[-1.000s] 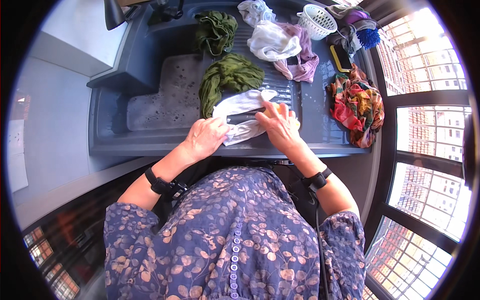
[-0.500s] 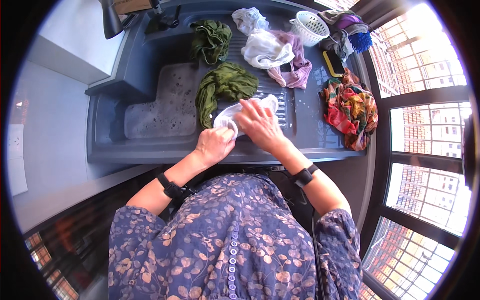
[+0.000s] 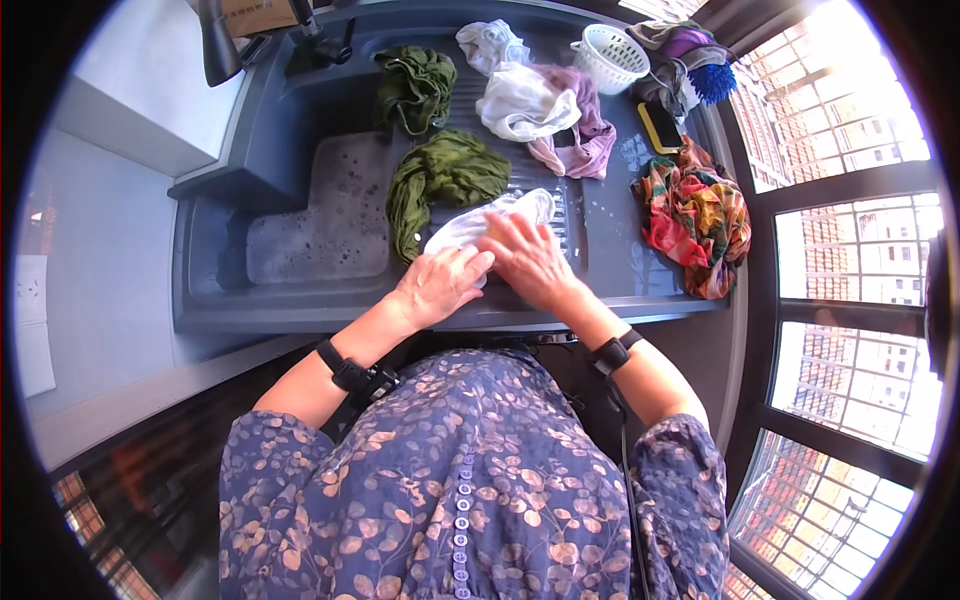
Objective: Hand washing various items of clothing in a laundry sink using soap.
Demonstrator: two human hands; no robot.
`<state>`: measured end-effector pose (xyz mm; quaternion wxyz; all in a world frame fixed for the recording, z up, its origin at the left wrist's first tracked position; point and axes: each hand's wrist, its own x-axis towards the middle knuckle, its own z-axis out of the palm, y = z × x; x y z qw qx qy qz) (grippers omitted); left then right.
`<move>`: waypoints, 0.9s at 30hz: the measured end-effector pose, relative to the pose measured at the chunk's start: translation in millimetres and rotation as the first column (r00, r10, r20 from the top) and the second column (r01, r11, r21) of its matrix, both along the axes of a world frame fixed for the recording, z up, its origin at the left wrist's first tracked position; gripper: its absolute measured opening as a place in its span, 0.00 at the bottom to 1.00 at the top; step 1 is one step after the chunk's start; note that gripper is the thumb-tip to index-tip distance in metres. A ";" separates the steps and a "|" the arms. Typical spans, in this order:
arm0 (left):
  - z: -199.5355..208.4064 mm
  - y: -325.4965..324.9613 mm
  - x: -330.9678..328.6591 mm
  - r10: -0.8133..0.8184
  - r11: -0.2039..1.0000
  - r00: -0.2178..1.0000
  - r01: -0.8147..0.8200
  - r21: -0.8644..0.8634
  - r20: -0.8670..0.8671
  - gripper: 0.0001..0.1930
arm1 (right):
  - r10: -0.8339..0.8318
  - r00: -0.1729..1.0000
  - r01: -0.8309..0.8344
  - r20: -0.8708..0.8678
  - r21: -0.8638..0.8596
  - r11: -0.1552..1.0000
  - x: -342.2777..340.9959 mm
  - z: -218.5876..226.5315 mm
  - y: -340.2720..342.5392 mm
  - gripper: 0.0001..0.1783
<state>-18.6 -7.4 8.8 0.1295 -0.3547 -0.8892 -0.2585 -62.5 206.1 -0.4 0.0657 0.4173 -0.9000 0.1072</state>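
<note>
A wet white cloth (image 3: 465,228) lies on the ribbed washboard part of the dark grey sink (image 3: 610,270), close to its front edge. My left hand (image 3: 440,287) is closed over the cloth's near end, and a bit of white shows below its fingertips. Pressed on the cloth beside it, my right hand (image 3: 532,264) has its fingers stretched out and slightly spread. The fingertips of both hands nearly meet. Just beyond them rests a bunched olive-green garment (image 3: 455,170), touching or almost touching the white cloth.
Left is the basin (image 3: 320,245) with suds. Behind lie a dark green garment (image 3: 418,90), white cloths (image 3: 525,103), a pink garment (image 3: 590,140) and a white basket (image 3: 612,58). At right are a yellow-edged black object (image 3: 658,128) and a multicoloured cloth (image 3: 700,220).
My left hand has turned from a tight fist to a flatter grip and shifted slightly right. My right hand has moved a little nearer to me along the cloth.
</note>
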 end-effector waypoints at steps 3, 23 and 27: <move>-17.5 -1.0 1.5 0.034 0.998 0.991 -0.028 -0.050 0.126 0.17 | -0.342 0.938 0.343 -0.054 0.020 0.939 -27.7 3.3 25.3 0.20; 33.0 -14.2 -30.5 -0.483 0.269 0.501 -0.695 0.666 0.718 0.05 | -0.098 0.808 0.204 0.581 -0.119 0.972 -57.3 76.5 82.0 0.32; -3.2 -24.1 -14.2 -0.262 0.464 0.336 -0.778 0.423 0.905 0.08 | -0.320 0.873 0.396 0.368 -0.154 0.905 -67.8 54.8 66.2 0.32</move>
